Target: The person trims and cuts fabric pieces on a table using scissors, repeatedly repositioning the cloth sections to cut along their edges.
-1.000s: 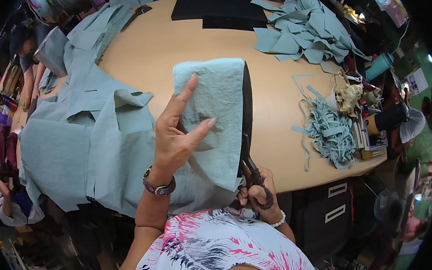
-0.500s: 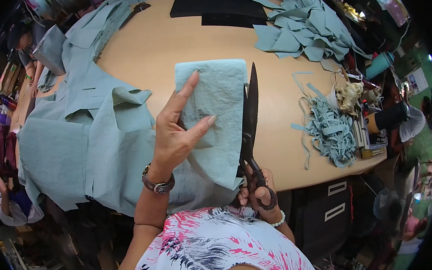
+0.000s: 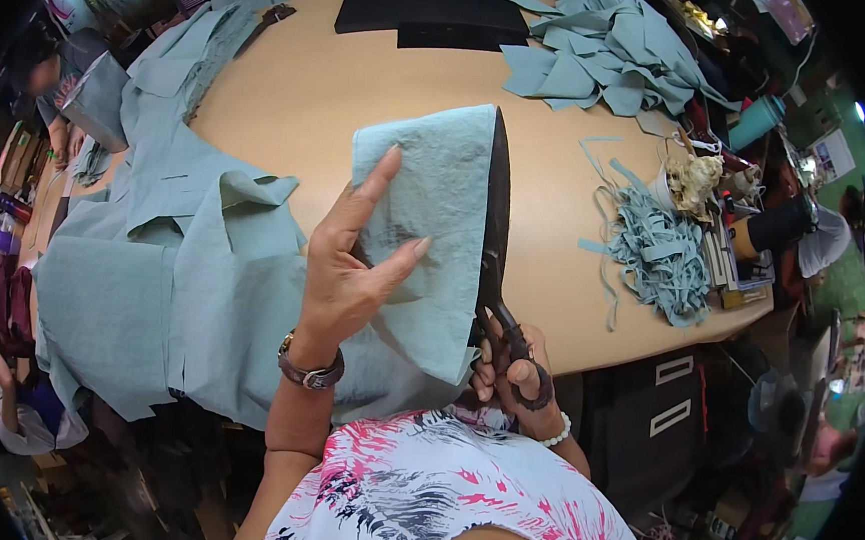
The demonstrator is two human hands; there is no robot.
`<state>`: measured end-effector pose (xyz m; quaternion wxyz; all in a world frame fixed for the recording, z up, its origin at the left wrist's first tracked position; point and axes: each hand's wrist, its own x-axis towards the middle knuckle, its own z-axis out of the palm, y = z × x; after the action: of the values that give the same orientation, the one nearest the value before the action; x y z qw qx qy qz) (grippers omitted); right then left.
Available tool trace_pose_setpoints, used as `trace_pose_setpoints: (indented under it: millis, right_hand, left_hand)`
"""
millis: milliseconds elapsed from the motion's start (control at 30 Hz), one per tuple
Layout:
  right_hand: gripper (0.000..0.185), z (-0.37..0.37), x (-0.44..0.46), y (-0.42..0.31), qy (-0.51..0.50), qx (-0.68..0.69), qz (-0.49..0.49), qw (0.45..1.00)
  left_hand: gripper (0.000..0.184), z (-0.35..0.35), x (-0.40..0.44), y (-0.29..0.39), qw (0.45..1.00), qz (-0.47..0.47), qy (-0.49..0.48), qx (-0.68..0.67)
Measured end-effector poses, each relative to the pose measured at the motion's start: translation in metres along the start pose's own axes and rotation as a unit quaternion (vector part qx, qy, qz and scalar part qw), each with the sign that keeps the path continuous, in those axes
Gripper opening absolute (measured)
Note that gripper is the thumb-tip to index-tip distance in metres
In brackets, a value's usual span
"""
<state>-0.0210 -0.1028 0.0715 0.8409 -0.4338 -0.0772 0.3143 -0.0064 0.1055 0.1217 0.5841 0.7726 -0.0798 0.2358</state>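
Pale-green cloth [image 3: 436,169], left grip [image 3: 357,265] clamped on it; black scissors [image 3: 499,255], right grip [image 3: 513,370] closed round handles.

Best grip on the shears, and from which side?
I'd take the shears by the handle loops, from the near side, as the right hand does: the loops face the body, while the long blade points away along the folded cloth's edge.

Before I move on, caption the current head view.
Right hand holds dark scissors at the edge of pale blue-green cloth, left hand spread on it.
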Motion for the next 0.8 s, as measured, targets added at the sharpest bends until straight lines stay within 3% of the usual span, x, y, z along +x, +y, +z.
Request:
trace_pose_setpoints:
  millis: [533, 800]
  right_hand:
    - [0.045, -0.005, -0.01, 0.007, 0.007, -0.023, 0.019, 1.0]
    - [0.029, 0.004, -0.017, 0.006, 0.03, -0.048, 0.033, 0.998]
  left_hand:
    - [0.065, 0.003, -0.006, -0.005, 1.0, 0.008, 0.016, -0.004]
    - [0.06, 0.007, -0.012, -0.005, 0.997, -0.021, 0.05, -0.056]
